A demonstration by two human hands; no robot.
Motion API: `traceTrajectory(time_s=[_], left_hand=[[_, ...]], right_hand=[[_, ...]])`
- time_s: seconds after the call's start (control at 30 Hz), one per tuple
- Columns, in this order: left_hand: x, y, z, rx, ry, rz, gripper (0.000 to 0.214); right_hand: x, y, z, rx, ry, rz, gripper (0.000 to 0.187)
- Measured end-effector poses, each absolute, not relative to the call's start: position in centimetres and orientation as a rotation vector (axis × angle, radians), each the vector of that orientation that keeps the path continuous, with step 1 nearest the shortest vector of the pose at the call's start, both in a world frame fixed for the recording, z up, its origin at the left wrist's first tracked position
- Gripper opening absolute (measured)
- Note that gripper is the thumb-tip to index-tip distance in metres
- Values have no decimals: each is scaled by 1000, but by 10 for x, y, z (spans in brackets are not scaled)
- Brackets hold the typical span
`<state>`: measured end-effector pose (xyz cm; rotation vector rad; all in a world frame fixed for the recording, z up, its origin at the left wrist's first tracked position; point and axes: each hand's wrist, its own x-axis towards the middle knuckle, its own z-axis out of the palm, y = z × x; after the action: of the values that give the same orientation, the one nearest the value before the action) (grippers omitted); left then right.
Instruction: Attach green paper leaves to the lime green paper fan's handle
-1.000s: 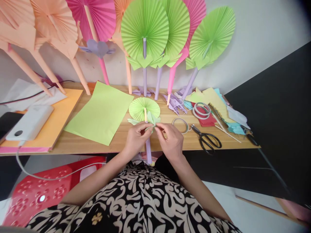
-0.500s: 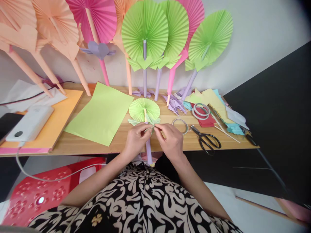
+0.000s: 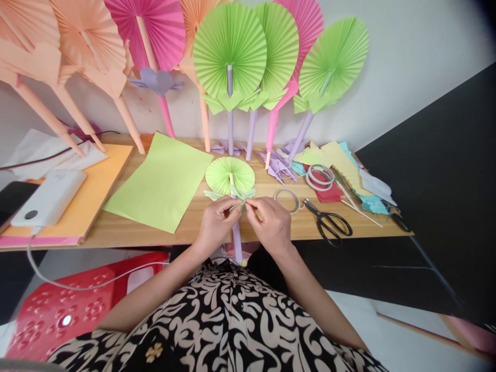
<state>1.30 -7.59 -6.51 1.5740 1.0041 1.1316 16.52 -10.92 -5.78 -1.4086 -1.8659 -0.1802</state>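
A small green pleated paper fan [image 3: 229,174] on a lilac paper stick [image 3: 236,242] lies on the wooden table [image 3: 194,222] in front of me. A folded green paper bow [image 3: 242,193] sits at the base of the fan. My left hand [image 3: 217,223] and my right hand [image 3: 270,223] meet just below the fan, both with fingers pinched on the bow where it joins the stick. The stick runs down between my hands and over the table's near edge.
A green paper sheet [image 3: 163,181] lies to the left, beside an orange pad [image 3: 83,199] and a white power bank [image 3: 50,196]. Tape rolls [image 3: 289,199], black scissors [image 3: 329,222] and paper scraps [image 3: 341,165] lie to the right. Finished fans [image 3: 230,51] lean on the wall. A red stool [image 3: 58,305] stands below.
The green bow has been pressed down flatter against the stick, and my fingertips have drawn closer together on it. Otherwise nothing has moved.
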Motion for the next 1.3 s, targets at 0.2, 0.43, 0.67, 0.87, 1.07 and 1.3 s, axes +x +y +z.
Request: traceTrajectory(time_s=[0.2,0.43,0.67,0.87,1.07,1.3], left_hand=[[13,-76,-67,1491,978,1128,18],[10,-69,-75,1178,1007,1077,28],[7,-66,-78,1148,973,1018,32],[9,-64,-68,1237,882,992,28],[14,-59,-66,1381,951,985,26],[14,-57,-67,1485,940,1037,22]], right_hand=[[164,-111,-55,-1389,-1840,-130,19],[179,-108,-49,-1433,-1563,159,18],[192,-100,-60,-1344,-1283,962,39],[182,-104,-55,-1350,-1272,998,29],[172,-106,-50,-1452,-1434,705,18],[173,-107,-47,-1524,-1481,570,14]])
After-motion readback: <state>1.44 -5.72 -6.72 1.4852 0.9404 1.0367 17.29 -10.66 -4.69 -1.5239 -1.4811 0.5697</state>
